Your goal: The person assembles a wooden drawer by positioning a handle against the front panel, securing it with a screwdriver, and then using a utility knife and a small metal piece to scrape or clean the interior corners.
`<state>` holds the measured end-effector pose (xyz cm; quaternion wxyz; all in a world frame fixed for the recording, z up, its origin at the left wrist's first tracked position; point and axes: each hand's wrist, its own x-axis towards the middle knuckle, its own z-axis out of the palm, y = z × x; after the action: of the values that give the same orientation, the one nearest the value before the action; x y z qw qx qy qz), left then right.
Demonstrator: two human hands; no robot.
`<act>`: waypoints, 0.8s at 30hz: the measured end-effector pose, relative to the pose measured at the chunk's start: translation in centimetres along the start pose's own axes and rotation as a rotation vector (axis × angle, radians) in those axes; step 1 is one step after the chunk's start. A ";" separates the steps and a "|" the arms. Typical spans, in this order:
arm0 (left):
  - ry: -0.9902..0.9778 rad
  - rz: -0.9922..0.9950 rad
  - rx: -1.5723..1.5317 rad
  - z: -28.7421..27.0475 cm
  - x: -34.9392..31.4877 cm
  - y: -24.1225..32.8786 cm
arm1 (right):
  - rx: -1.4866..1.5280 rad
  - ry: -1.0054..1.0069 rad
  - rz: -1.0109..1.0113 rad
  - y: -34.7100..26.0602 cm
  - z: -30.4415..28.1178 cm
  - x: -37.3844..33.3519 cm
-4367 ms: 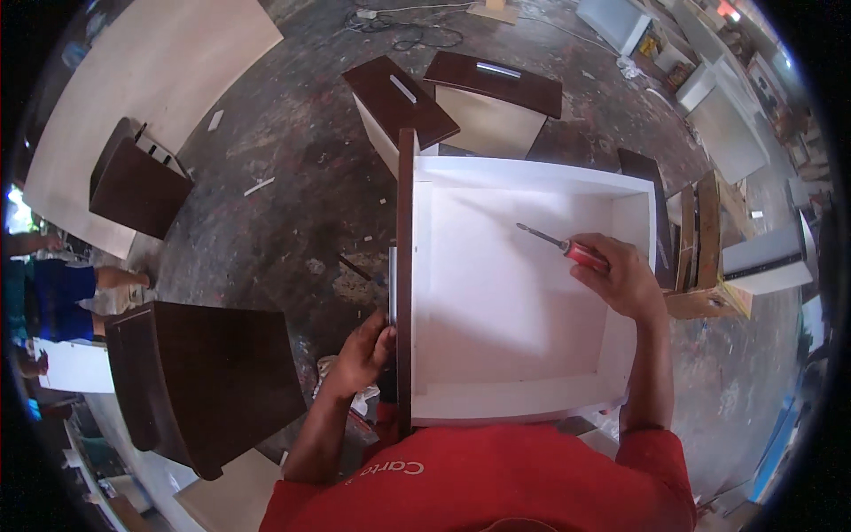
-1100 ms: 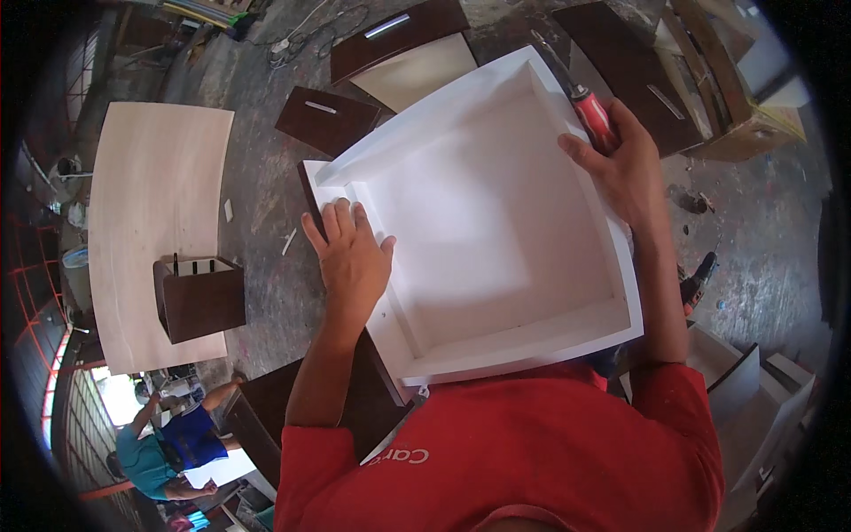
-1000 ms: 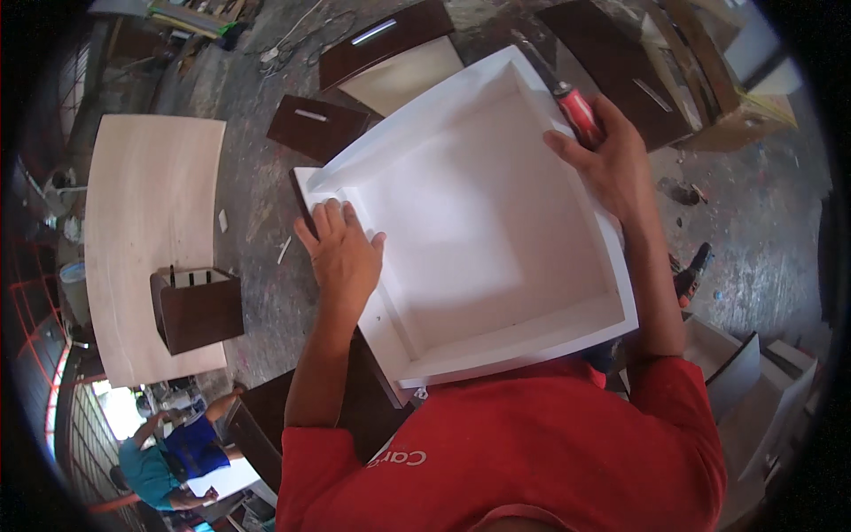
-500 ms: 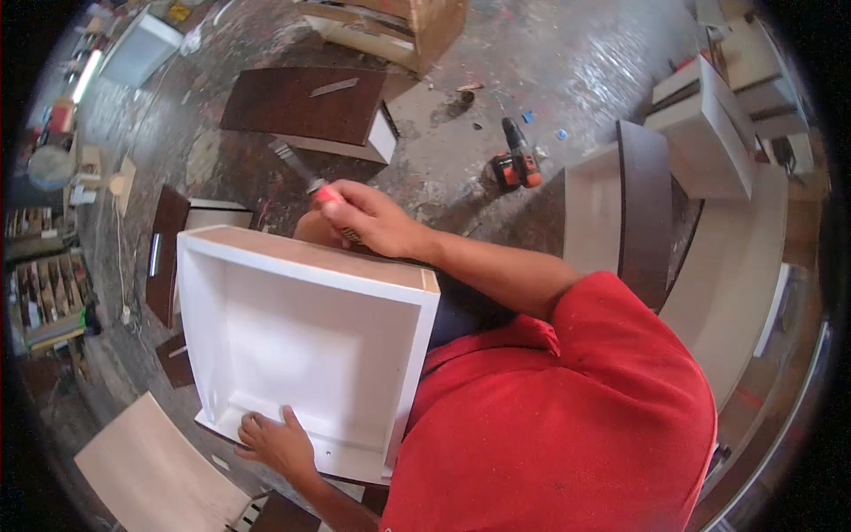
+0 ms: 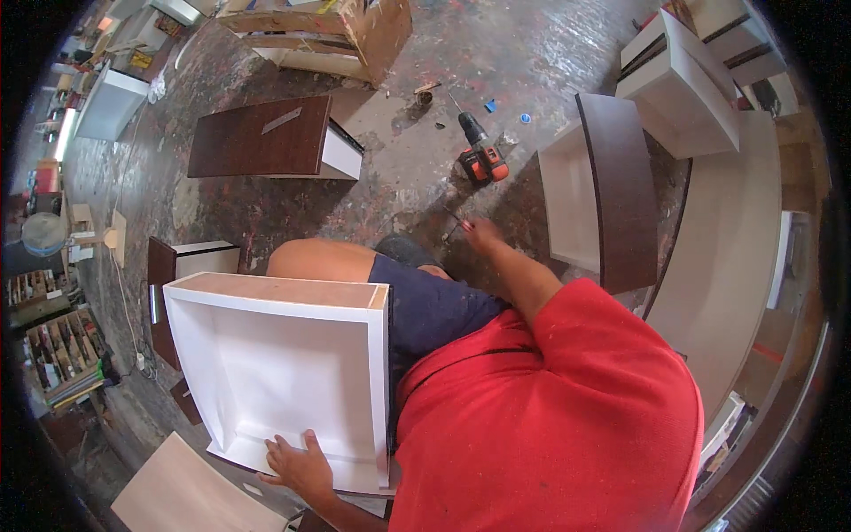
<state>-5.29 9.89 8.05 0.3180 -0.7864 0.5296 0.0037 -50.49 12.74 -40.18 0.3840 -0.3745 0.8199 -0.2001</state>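
Note:
A white drawer box [image 5: 292,363] with a bare wood upper side [image 5: 275,292] rests against my bent leg, its hollow facing up. My left hand [image 5: 301,465] lies spread on the drawer's lower inner edge, fingers apart and holding nothing. Out to the right, low over the stained floor, my right hand [image 5: 483,234] is closed round the red handle of a chisel [image 5: 465,225]. Its thin dark blade points up and left, seen nearly edge-on. Beyond that hand, a black and orange cordless drill [image 5: 481,162] lies on the floor.
A dark brown-topped cabinet piece [image 5: 261,137] lies ahead, with a wooden crate-like frame [image 5: 346,40] farther off. White and brown drawers [image 5: 616,191] stand at right beside a long pale panel [image 5: 731,239]. A curved pale board [image 5: 191,488] lies lower left; a tool rack [image 5: 66,355] is at far left.
My right hand has swung from above the drawer's wood side out to the right, down near the drill, with the chisel. My left hand stays on the drawer. The whole view has shifted.

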 end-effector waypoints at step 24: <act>-0.047 0.021 -0.366 -1.2 -6.2 2.3 | 0.073 0.817 0.358 2.9 -20.8 16.6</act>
<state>-10.32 13.90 9.96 0.1818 -0.8253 0.5206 0.1219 -75.14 2.67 -36.94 0.0699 -0.1031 0.9487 -0.2907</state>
